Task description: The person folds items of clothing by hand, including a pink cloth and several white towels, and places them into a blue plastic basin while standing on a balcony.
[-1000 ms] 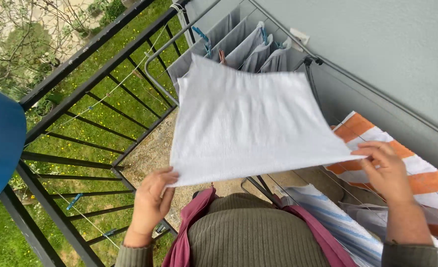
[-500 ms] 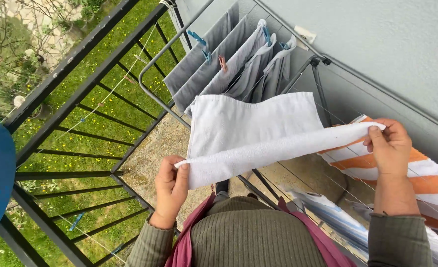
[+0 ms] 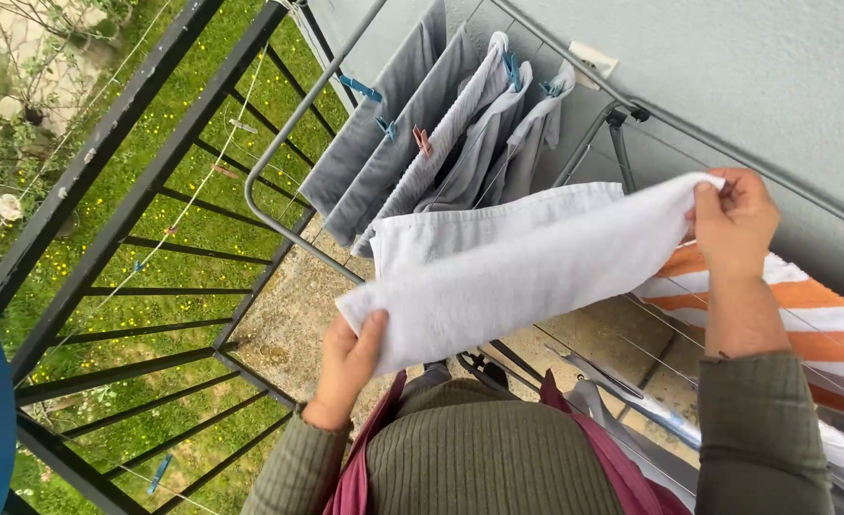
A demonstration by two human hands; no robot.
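1. The left hand (image 3: 350, 358) is closed on the near left corner of a white towel (image 3: 517, 272), thumb on top.
2. The right hand (image 3: 735, 221) pinches the towel's far right corner between thumb and fingers.
3. The towel hangs folded and stretched between both hands, above the drying rack (image 3: 279, 157).
4. On the rack's far end hang grey cloths (image 3: 384, 143) and pale cloths (image 3: 498, 124), held by blue pegs (image 3: 359, 89) and an orange peg (image 3: 423, 141).
5. An orange-striped towel (image 3: 813, 319) lies on the rack at right, below the right forearm.
6. A black railing (image 3: 126, 191) stands at left, with grass (image 3: 203, 219) beyond it.
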